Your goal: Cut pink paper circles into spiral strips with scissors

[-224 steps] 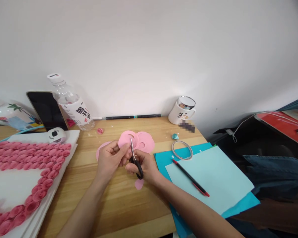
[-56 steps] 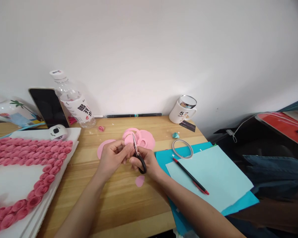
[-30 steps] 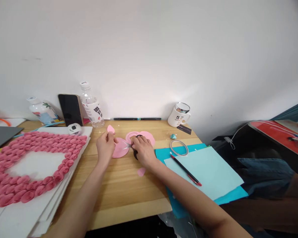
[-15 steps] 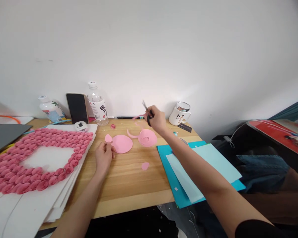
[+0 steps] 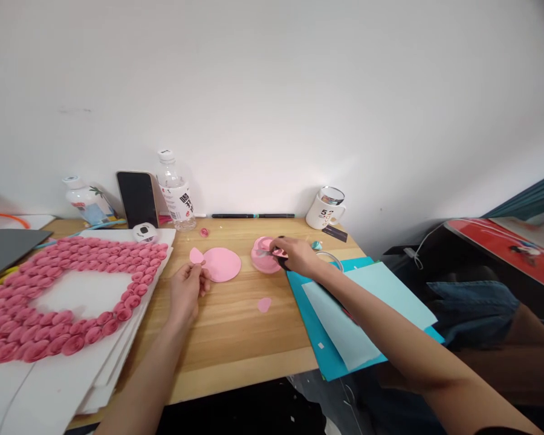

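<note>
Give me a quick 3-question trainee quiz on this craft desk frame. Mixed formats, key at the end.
1. True or false: the left hand pinches a small pink paper piece.
2. Fill in: the right hand rests on the pink cut-outs with black-handled ____ in its grip.
3. Where does the white mug stand?
A) by the wall, to the right of the black pen
B) in the left hand
C) on the pink cut-outs

Key: 1 true; 2 scissors; 3 A.
</note>
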Motion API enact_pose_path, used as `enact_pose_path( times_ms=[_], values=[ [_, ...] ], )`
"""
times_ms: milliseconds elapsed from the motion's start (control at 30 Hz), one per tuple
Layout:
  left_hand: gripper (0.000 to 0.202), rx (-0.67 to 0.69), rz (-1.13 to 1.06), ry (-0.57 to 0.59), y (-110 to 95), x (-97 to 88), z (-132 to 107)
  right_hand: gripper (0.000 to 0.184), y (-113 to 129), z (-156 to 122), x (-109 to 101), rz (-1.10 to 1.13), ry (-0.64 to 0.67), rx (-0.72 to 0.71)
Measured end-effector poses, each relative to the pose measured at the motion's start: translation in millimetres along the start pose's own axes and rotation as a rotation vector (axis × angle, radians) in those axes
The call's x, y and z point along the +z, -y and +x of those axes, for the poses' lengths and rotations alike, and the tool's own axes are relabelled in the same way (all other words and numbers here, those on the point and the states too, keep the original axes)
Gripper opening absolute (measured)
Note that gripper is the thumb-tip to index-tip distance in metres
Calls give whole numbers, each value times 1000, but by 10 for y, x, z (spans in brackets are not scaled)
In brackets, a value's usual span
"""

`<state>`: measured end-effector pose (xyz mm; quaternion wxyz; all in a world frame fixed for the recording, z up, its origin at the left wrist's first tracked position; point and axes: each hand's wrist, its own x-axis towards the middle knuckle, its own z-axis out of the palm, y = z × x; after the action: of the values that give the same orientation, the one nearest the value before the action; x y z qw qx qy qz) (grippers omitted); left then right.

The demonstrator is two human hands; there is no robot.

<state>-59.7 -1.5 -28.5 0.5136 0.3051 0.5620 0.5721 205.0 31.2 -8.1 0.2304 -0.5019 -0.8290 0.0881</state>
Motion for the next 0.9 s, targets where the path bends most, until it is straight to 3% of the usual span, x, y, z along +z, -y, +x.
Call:
enact_pose_path(
  times_ms=[267,433,567,733,833,900],
  values=[
    [22,-35,-74,39,7,12,8,22,-105,-210,-131,30,-29,147],
    [22,-47,-73,22,-14,7,-21,26,61,-233,-18,-23,11,153],
    [25,-46,-54,17,-14,7,-30,32,164,-217,-11,-219,108,244],
    [26,-35,-35,-13,-4,28,-26,25,118,-180,-160,-296,-37,407],
    [26,-18,-16,-25,7,40,-21,22,181,-174,-150,57,-212,432],
    [25,35,28,-13,5,48,-36,25,317,-169,-66,514,-175,410]
  ],
)
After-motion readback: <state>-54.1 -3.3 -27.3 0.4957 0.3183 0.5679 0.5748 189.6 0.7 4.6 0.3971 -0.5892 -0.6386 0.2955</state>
